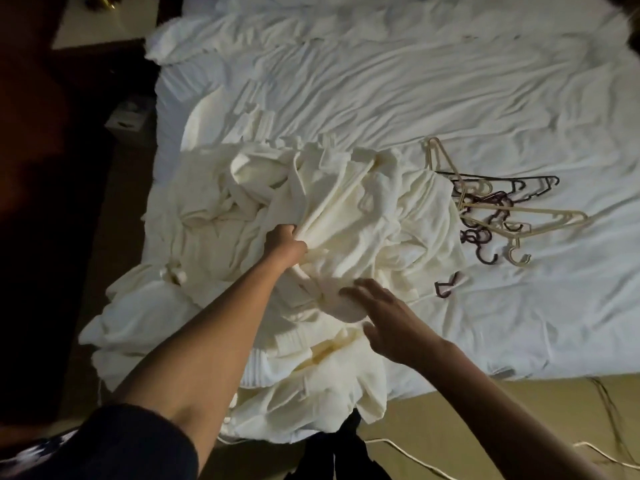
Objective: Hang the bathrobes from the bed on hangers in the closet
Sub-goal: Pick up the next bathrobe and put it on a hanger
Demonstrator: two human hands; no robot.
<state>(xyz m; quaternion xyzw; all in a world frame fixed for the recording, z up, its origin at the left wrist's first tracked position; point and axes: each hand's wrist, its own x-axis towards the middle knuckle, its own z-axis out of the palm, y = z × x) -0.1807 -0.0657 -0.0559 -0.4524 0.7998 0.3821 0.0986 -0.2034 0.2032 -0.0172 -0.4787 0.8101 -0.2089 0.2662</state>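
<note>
A heap of cream bathrobes (388,216) lies on the near left part of the bed (450,98), some of it spilling over the bed's front edge. My left hand (285,244) is shut on a bunched fold of a bathrobe, with a cream hanger (341,188) running up from the grip across the cloth. My right hand (384,317) hovers with fingers spread over the lower part of the heap, touching or nearly touching the fabric. A tangle of cream and dark hangers (502,213) lies on the sheet right of the heap.
A rolled belt or cuff (175,273) shows at the heap's left side. One dark hanger (446,287) lies apart near the heap. Tan floor (485,410) with thin cables (588,455) lies in front of the bed. Dark furniture (52,168) stands at the left.
</note>
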